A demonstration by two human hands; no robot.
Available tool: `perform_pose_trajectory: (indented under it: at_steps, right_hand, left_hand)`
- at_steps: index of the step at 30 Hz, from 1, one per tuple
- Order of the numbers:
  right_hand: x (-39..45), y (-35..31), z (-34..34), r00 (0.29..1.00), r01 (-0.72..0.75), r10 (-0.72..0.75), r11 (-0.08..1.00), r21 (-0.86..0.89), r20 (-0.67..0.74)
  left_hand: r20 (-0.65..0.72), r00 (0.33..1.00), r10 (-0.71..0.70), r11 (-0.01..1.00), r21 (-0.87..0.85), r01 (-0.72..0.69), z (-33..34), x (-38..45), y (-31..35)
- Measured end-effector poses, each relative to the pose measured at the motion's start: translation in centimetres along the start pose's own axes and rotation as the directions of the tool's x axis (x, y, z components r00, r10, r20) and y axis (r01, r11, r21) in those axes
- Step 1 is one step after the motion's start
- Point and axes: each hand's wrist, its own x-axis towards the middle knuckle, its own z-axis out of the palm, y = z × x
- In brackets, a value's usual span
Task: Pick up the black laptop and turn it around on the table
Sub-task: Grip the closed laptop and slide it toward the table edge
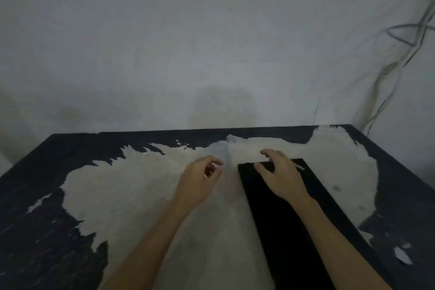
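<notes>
A closed black laptop [282, 226] lies flat on the table [141, 195], right of centre, its long side running away from me. My right hand [280, 176] hovers over the laptop's far end with fingers spread, the thumb near the far left corner; whether it touches the lid I cannot tell. My left hand [200, 179] floats above the bare tabletop just left of the laptop, fingers loosely curled and apart, holding nothing. My right forearm hides part of the laptop's right side.
The table has a dark top with a large worn pale patch. Its back edge [188, 132] meets a grey-white wall. Cables [388, 77] hang down the wall at the far right corner. The table's right edge [400, 167] runs close to the laptop.
</notes>
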Motion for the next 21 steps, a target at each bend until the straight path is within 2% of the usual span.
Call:
perform_pose_trajectory:
  at_steps: [4, 9, 13, 21]
  right_hand:
    - [-0.5, 3.6, -2.6, 0.996, -0.083, 0.079, 0.991, -0.107, -0.042]
    - [-0.3, 7.1, -3.9, 0.977, -0.212, 0.205, 0.955, -0.207, -0.054]
    - [0.2, 8.0, -3.7, 0.956, -0.293, 0.293, 0.937, -0.188, -0.031]
    - [0.7, 8.4, -4.1, 0.959, -0.283, 0.283, 0.956, -0.071, -0.018]
  left_hand:
    - [0.091, 0.994, -0.057, 0.998, 0.042, 0.054, 4.2, 0.5, 1.5]
    - [0.053, 0.976, -0.211, 0.959, 0.207, 0.196, 8.4, 1.6, 2.2]
    - [0.039, 0.959, -0.281, 0.896, 0.369, 0.248, 10.3, 1.9, 2.5]
    - [-0.045, 0.945, -0.325, 0.920, 0.219, 0.326, 11.3, 2.1, 3.1]
